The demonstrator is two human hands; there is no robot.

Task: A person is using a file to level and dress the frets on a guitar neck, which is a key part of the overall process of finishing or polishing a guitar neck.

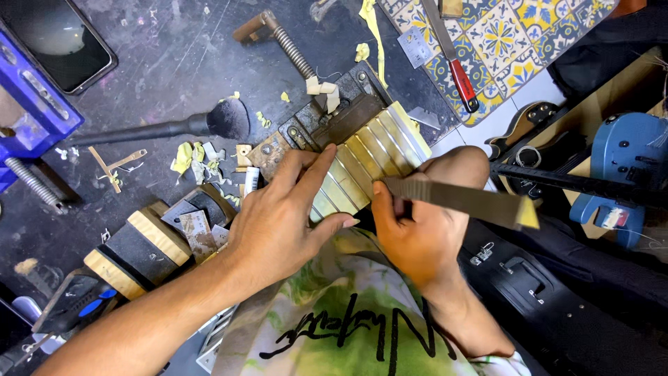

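1. Currently my left hand (278, 216) presses flat, fingers spread, on the ridged metal block (369, 163) clamped in the vise (316, 122).
2. My right hand (417, 223) grips a flat file (466, 198) against the block's near edge.
3. Shavings (198, 157) lie beyond my left hand; filing looks underway, unfinished.

My left hand (278, 223) covers the near end of the ribbed brass block (369, 163). The phone (59, 42) runs off the top edge; my right fingers (390, 205) hide the file's (466, 200) tip.

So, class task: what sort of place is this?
Probably an instrument repair workbench: a bench vise, a blue electric guitar body and a flat file in the right hand.
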